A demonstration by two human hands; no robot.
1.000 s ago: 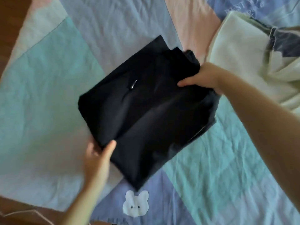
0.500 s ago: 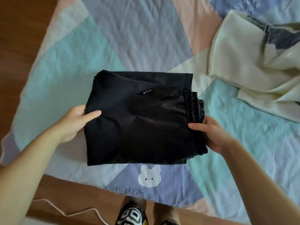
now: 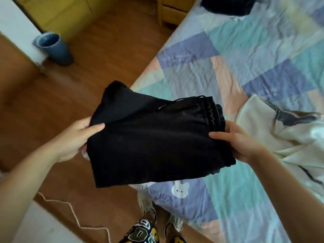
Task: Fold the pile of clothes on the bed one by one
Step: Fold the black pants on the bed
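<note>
A folded black garment (image 3: 154,141) with an elastic waistband and a drawstring is lifted off the bed, partly over the floor. My left hand (image 3: 78,135) grips its left edge, thumb on top. My right hand (image 3: 235,139) grips the waistband end on the right, thumb on top and fingers underneath. A cream garment (image 3: 284,142) with dark trim lies crumpled on the patchwork bed cover (image 3: 245,67) to the right. Another dark garment (image 3: 228,5) lies at the far end of the bed.
Wooden floor (image 3: 52,102) lies left of the bed. A blue bin (image 3: 54,48) stands by the wall at the upper left. A white cord (image 3: 75,214) trails on the floor near my feet. Wooden furniture (image 3: 168,11) stands at the top.
Both hands have lifted the folded black garment off the bed and carried it left, toward the bed's edge. The view has swung left, and the floor and bin now show.
</note>
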